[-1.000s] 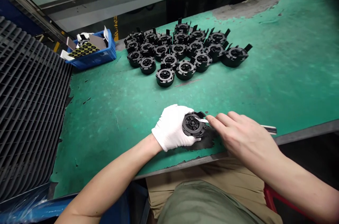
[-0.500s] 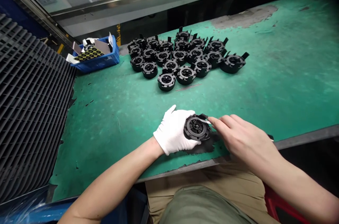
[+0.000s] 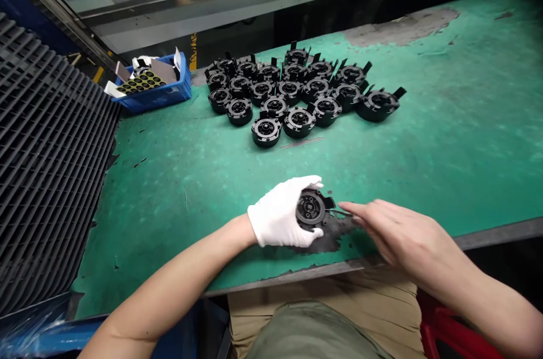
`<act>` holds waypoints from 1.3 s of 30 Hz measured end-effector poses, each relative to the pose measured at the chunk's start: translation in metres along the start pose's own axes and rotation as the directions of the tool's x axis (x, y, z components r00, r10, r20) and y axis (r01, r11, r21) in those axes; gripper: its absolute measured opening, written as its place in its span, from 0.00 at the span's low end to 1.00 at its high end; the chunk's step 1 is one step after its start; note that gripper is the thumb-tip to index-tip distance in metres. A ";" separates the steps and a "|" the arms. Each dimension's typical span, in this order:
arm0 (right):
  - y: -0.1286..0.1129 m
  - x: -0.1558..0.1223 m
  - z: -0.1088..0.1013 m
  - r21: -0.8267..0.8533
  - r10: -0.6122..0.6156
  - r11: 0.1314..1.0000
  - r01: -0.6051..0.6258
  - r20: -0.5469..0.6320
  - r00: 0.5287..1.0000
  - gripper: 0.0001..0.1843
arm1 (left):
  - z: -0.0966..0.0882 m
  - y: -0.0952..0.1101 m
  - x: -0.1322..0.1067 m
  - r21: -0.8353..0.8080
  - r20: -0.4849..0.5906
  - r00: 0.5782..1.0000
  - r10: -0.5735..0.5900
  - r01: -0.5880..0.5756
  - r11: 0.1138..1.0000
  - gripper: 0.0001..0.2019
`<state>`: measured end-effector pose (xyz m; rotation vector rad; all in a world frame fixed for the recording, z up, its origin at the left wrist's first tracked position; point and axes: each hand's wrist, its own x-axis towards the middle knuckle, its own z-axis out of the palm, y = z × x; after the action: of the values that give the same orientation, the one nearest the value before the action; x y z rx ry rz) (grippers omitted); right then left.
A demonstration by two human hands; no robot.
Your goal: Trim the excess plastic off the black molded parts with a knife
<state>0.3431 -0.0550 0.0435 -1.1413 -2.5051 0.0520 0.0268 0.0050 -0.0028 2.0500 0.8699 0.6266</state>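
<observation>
Head view: gloved left hand (image 3: 278,215) clasps black round part (image 3: 311,209); right hand (image 3: 394,234) pinches, probably, a thin blade (image 3: 341,212). Brace the part firmly.

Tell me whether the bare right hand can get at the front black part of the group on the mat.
Probably yes. The green mat between the right hand and the front part lies bare, though that hand pinches a thin tool at the held part in the gloved left hand.

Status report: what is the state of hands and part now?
Left hand gripping black round part. Right hand pinching thin tool against it. Other black parts apart, behind.
</observation>
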 end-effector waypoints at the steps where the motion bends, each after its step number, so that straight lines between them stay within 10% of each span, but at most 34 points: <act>1: 0.004 -0.001 -0.003 0.048 0.015 0.999 -0.015 -0.001 1.000 0.19 | -0.007 -0.004 -0.002 -0.024 0.042 0.998 0.043 -0.042 0.999 0.57; 6: 0.020 0.013 -0.007 0.187 0.015 0.982 -0.033 0.094 0.995 0.14 | -0.024 -0.012 -0.011 -0.067 0.124 0.979 0.162 -0.155 0.986 0.62; 25: 0.058 0.060 -0.014 0.027 -0.488 0.864 0.502 0.283 0.826 0.31 | -0.014 -0.013 -0.005 -0.121 0.117 0.988 0.099 -0.085 0.989 0.56; 39: 0.077 0.075 -0.005 0.220 -0.469 0.882 0.417 0.319 0.824 0.26 | -0.020 -0.006 -0.004 -0.096 0.121 0.991 0.060 -0.048 0.994 0.56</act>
<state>0.3556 0.0504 0.0586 -0.4952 -2.9781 0.3373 0.0082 0.0140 0.0028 2.0114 0.7025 0.5520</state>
